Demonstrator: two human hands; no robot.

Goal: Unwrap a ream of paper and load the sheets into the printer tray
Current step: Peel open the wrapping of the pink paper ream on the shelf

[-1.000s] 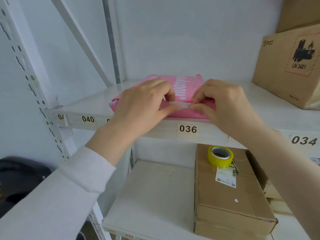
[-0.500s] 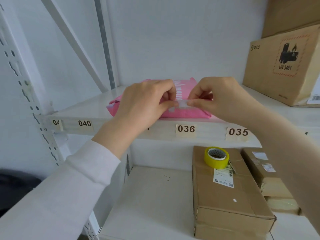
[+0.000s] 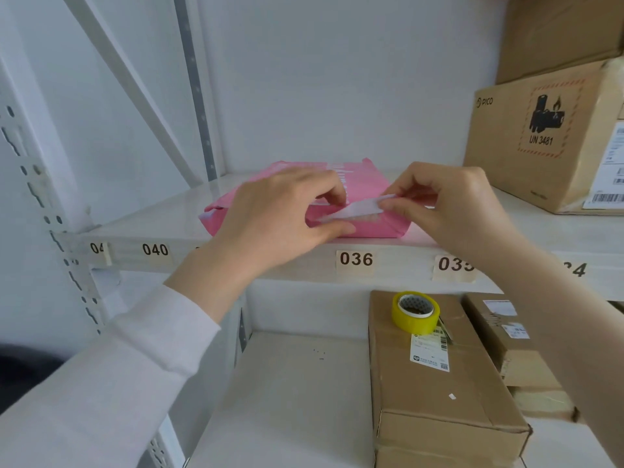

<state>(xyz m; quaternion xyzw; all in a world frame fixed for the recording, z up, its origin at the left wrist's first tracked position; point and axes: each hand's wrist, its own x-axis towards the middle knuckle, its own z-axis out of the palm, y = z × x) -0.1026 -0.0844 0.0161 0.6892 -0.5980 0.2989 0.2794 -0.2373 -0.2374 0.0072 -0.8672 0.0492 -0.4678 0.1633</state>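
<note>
A ream of paper in a pink wrapper (image 3: 366,189) lies flat on the upper white shelf (image 3: 162,224), near its front edge. My left hand (image 3: 280,214) rests on top of the ream and presses its near end down. My right hand (image 3: 449,204) pinches a white flap of the wrapper (image 3: 358,208) between thumb and fingers and holds it lifted off the near end. The sheets inside are hidden. No printer is in view.
Brown cardboard boxes (image 3: 553,136) stand stacked at the right of the upper shelf. On the lower shelf lies a long cardboard box (image 3: 435,390) with a yellow tape roll (image 3: 416,312) on top, and smaller boxes (image 3: 506,342) to its right. Number labels such as 036 (image 3: 356,259) line the shelf edge.
My right hand has peeled the white flap up and to the right, off the ream's near end. My left hand stays pressed on the ream.
</note>
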